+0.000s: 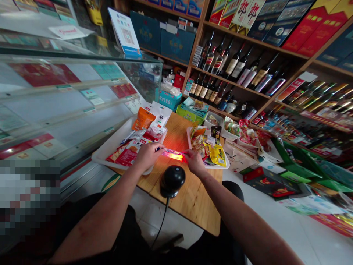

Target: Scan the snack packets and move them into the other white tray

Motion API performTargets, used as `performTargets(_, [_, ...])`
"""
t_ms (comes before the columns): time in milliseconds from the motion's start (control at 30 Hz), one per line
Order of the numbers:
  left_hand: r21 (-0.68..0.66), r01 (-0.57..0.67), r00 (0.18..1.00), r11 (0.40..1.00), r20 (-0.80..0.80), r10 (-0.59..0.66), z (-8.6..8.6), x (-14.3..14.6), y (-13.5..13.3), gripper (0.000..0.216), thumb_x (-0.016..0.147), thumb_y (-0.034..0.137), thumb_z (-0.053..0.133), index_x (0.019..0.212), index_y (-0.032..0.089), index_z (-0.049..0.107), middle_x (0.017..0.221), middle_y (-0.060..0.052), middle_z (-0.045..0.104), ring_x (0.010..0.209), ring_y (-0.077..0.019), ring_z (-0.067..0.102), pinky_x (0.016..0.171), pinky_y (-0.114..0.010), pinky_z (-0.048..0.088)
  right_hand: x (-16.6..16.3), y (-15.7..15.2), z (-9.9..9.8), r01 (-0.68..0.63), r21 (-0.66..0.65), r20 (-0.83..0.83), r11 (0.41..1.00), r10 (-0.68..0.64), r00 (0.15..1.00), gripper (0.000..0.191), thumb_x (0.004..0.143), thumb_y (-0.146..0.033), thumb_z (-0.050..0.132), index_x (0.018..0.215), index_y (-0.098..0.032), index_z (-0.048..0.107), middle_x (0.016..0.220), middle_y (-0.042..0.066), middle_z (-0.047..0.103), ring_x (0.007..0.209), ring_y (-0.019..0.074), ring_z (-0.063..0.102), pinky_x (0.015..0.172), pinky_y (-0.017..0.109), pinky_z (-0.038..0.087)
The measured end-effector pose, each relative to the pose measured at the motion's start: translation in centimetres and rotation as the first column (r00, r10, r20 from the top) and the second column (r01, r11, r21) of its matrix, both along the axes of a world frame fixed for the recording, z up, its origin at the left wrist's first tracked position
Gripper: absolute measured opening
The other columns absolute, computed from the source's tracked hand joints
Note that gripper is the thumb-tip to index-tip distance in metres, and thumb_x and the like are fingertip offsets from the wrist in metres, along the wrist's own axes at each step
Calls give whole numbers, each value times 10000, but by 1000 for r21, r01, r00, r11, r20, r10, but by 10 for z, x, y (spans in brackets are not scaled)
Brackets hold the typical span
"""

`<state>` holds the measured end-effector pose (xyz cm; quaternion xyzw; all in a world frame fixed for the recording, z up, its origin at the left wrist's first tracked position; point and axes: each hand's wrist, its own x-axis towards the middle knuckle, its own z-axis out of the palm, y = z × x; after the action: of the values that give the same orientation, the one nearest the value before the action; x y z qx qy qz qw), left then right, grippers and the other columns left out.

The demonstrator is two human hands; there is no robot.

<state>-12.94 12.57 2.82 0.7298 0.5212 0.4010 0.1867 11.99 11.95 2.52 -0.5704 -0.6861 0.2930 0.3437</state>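
A narrow snack packet (173,155) is stretched between my two hands, glowing red and yellow under a scanner's light. My left hand (148,156) pinches its left end, and my right hand (194,161) pinches the right end. Just below the packet, a black dome-shaped barcode scanner (173,178) stands on the small wooden table (198,200), its cable hanging over the front edge. Beside my left hand is a white tray (100,156) with several snack bags. Close to my right hand sits another white tray (224,163), filled with smaller packets.
On the left stands a glass display counter (82,99) with a QR code sign (125,33) on top. Shelves of bottles (237,66) rise behind the table. Boxes and snack containers (275,180) line the floor at right. A blue tissue carton (168,99) is behind the table.
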Motion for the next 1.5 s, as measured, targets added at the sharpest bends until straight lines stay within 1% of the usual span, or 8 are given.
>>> performTargets(267, [-18,5,994,1000,114,-3,4,4,-5,296,864,384,626,1092,213,702,870,-43,735,757,-186,659,715,-283,496,4,-7,-2,-12,-52,-169,999,3,986,217,873,-346,555,928,-179,683,749,16,699,674,150,627,640,248,474])
performTargets(467, [-13,46,974,999,225,-42,8,15,-4,337,865,337,634,1170,196,658,946,-48,725,829,-182,667,752,-280,520,13,-19,9,10,-5,-64,1000,-10,998,153,841,-305,593,892,-188,677,779,11,703,695,145,620,652,245,457])
performTargets(733, [3,167,942,986,296,-161,7,46,6,340,874,279,628,1209,224,623,1077,-60,717,969,-195,682,874,-339,555,25,-42,13,150,107,23,983,-153,988,156,775,-227,580,889,-193,681,764,-12,670,667,138,572,645,238,422])
performTargets(933, [-15,306,895,952,346,-282,14,69,7,534,886,273,624,1402,220,501,1152,-93,709,1050,-201,683,924,-372,564,43,-45,16,390,103,-65,915,-385,921,175,782,-344,636,838,-183,673,704,-9,649,617,145,543,594,245,398])
performTargets(1133, [-26,236,938,971,266,-221,14,75,12,336,905,311,601,1227,222,630,1226,-81,688,1001,-191,691,879,-345,576,74,-31,25,590,54,-141,805,-579,803,299,768,-402,650,931,-153,687,730,32,695,613,176,602,568,264,420])
performTargets(1233, [-37,223,952,974,222,-210,11,75,15,296,904,309,603,1178,211,654,1142,-71,718,949,-183,696,841,-329,576,91,-21,23,642,88,-99,762,-634,767,311,784,-405,628,951,-151,693,735,45,703,631,188,618,585,273,430])
performTargets(1433, [-42,183,972,982,158,-175,3,72,19,251,896,289,600,1123,204,670,1000,-58,745,855,-178,701,733,-296,565,113,-7,9,573,203,140,794,-602,786,385,804,-402,574,1055,-145,714,890,94,726,810,234,651,774,335,464])
performTargets(1500, [-37,157,982,987,115,-152,3,69,20,233,896,277,592,1101,201,674,984,-57,748,838,-179,703,729,-296,560,113,-5,9,561,292,178,774,-621,764,421,812,-391,552,1109,-130,698,970,118,713,870,242,639,838,357,458])
